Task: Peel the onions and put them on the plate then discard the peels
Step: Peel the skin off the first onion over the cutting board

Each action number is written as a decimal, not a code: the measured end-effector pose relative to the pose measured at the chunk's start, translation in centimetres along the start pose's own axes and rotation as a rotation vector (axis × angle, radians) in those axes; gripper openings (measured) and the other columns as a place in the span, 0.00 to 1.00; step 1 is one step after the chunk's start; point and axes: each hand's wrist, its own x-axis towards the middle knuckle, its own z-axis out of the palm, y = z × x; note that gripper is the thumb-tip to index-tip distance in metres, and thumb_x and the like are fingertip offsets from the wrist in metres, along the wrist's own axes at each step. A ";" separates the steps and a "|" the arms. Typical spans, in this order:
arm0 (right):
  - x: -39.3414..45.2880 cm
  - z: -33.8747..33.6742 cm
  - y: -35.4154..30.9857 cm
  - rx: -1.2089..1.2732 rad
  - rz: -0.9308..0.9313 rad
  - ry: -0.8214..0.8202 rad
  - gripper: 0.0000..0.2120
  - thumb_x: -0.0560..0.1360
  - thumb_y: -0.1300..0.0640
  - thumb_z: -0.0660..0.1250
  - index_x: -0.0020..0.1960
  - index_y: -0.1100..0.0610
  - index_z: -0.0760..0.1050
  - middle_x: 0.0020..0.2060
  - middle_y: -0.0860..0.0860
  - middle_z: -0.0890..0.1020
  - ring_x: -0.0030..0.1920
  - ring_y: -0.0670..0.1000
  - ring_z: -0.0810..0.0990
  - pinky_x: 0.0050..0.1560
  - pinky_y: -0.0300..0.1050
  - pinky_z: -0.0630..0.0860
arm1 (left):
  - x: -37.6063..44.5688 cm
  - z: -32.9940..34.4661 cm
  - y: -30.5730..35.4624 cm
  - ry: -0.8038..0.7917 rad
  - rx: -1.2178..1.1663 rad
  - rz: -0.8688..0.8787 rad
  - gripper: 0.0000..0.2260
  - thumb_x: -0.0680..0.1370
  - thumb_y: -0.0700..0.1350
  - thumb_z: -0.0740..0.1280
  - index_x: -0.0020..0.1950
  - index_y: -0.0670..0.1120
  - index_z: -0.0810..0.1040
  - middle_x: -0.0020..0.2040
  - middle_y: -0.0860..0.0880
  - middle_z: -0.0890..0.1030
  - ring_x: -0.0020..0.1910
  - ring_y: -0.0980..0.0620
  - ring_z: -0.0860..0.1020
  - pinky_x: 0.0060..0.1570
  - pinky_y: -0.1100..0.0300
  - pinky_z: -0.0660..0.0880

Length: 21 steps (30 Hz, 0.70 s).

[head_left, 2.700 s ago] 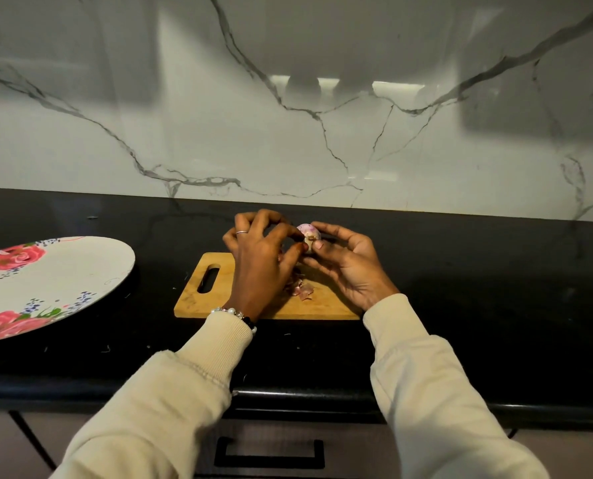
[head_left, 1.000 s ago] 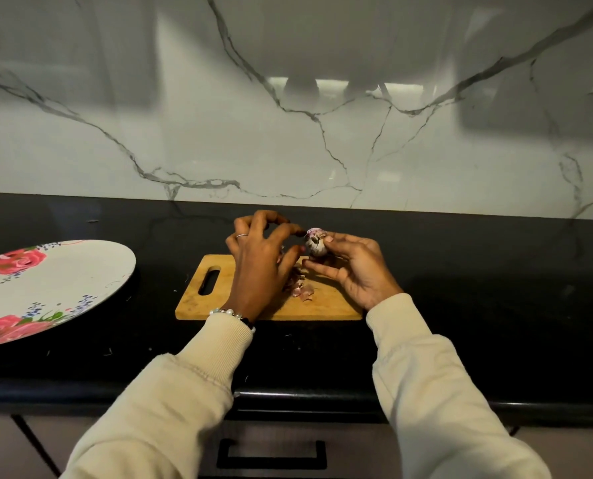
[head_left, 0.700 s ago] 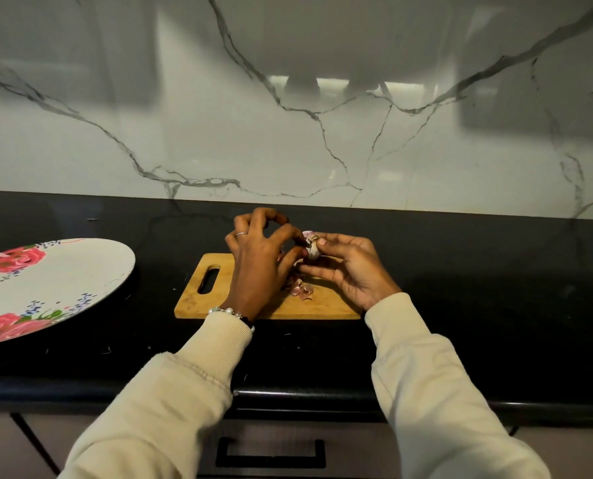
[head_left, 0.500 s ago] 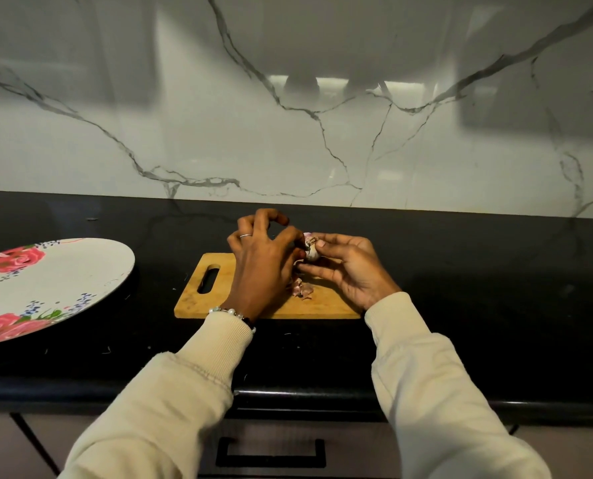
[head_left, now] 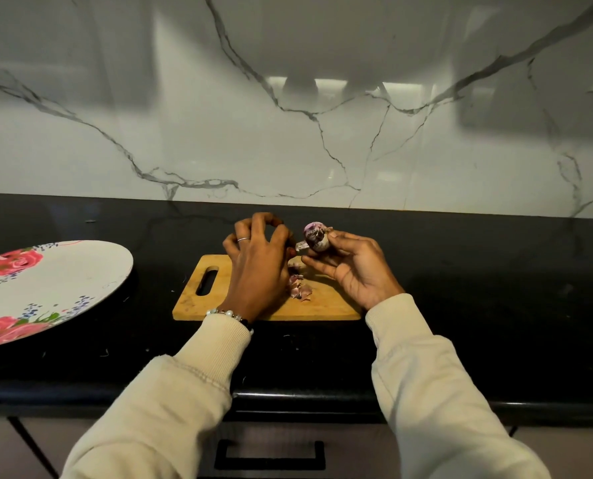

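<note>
The right hand [head_left: 353,267] grips the onion [head_left: 316,236] at frame centre, above the cutting board [head_left: 326,305] — the left hand [head_left: 257,264], just to its left, pinches a peel strip [head_left: 300,245] (still attached, it seems). The plate [head_left: 91,271] lies far left, nearer the left hand.

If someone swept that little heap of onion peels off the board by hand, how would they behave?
The peels look thin and curled, so they are probably very light and likely to scatter rather than slide together. Their ragged edges suggest that they are brittle and may crumble. They lie loose on the cutting board, so a few might cling to fingers.
</note>
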 end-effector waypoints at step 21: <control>0.2 -0.4 -0.3 0.100 0.025 0.014 0.16 0.79 0.67 0.54 0.55 0.62 0.79 0.53 0.63 0.79 0.46 0.59 0.79 0.35 0.45 0.81 | 0.1 0.4 -0.4 0.099 -0.068 -0.143 0.06 0.80 0.46 0.62 0.56 0.50 0.76 0.61 0.51 0.73 0.64 0.49 0.62 0.60 0.49 0.55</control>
